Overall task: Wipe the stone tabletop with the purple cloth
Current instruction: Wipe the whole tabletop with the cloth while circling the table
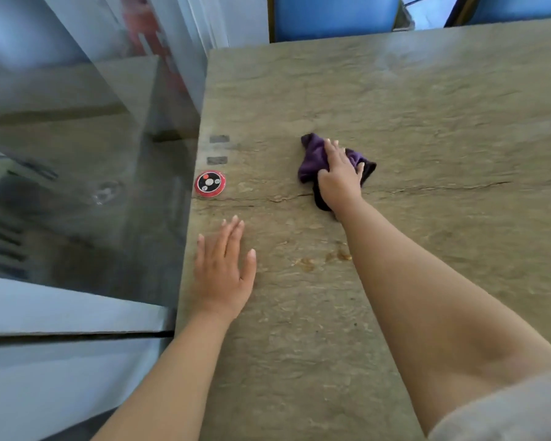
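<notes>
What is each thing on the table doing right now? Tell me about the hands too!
Purple cloth: bunched up, pressed on the table under the right hand.
Right hand: palm down on the cloth, fingers spread.
Left hand: flat on the table, open, holding nothing.
Stone tabletop: dry-looking, with small brownish spots near the right forearm, not yet wiped.
Round red and black button: lying flat at the table's left edge, untouched.
</notes>
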A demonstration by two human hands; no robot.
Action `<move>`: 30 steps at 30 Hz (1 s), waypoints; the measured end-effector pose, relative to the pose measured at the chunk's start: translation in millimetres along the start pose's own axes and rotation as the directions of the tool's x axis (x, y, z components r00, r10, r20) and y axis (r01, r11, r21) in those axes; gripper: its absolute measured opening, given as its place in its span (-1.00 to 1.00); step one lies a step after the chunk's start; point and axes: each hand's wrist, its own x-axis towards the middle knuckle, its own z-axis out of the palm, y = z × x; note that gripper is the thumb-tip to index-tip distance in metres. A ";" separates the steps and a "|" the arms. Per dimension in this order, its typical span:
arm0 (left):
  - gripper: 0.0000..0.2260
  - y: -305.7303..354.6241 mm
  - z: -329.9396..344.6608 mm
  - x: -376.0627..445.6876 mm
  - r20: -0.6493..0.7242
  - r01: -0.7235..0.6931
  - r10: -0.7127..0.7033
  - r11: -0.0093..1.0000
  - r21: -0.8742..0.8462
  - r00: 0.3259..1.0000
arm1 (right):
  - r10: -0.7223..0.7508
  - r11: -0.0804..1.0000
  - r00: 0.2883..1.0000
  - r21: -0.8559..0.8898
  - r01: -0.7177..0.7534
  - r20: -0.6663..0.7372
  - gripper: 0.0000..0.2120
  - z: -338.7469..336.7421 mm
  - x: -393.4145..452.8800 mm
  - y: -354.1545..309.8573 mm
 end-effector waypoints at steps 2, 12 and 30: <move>-0.43 -7.2 3.3 -4.9 0.040 -0.010 0.006 0.997 0.080 0.999 | 0.017 0.997 1.000 -0.081 -0.017 -0.005 -0.36 12.7 25.0 -9.4; -0.39 -8.1 2.8 -1.1 0.029 0.007 -0.008 0.999 0.053 1.000 | -0.296 0.941 0.942 0.215 0.260 0.158 -0.57 31.3 -41.3 -26.5; -0.39 -7.3 5.9 0.1 0.024 0.044 -0.047 0.995 0.093 0.999 | -0.416 0.881 0.877 -0.134 0.454 0.241 -0.41 78.1 19.0 -60.6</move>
